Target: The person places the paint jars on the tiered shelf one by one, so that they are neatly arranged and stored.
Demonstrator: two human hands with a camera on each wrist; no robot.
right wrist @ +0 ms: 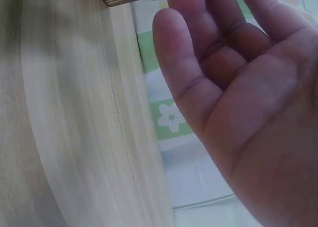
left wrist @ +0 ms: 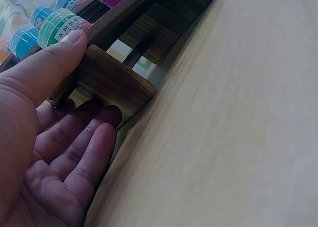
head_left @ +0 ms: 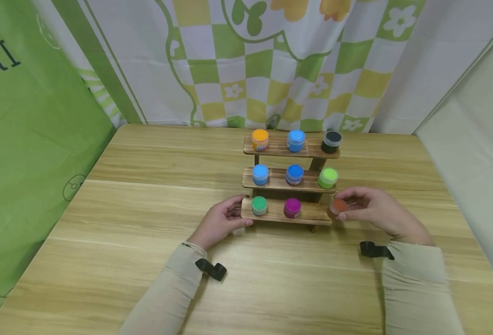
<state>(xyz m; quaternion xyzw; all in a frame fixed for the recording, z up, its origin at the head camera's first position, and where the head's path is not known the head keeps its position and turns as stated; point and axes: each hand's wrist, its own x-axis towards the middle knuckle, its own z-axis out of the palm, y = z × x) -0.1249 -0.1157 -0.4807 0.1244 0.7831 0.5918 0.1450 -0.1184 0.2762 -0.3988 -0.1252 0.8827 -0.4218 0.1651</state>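
Note:
A three-step wooden stand point(head_left: 309, 216) holds rows of small paint jars. My left hand point(head_left: 221, 219) grips the left end of its lowest shelf, thumb against the top edge and fingers curled beneath, as the left wrist view shows. Nearest that thumb sits a green paint jar point(left wrist: 62, 28), with a magenta paint jar point(head_left: 292, 208) farther along the shelf. At the shelf's right end my right hand point(head_left: 382, 211) pinches a brown paint jar point(head_left: 336, 208) between thumb and fingers. In the right wrist view that jar is hidden behind the palm and fingers point(right wrist: 174, 48).
On the middle shelf stand a light blue jar point(head_left: 260, 174), a darker blue jar point(head_left: 294, 174) and a lime green jar point(head_left: 327, 177). Orange point(head_left: 260, 140), blue point(head_left: 296, 140) and black point(head_left: 332, 142) jars line the top. A checkered curtain point(head_left: 267, 70) hangs behind the wooden table point(head_left: 145, 223).

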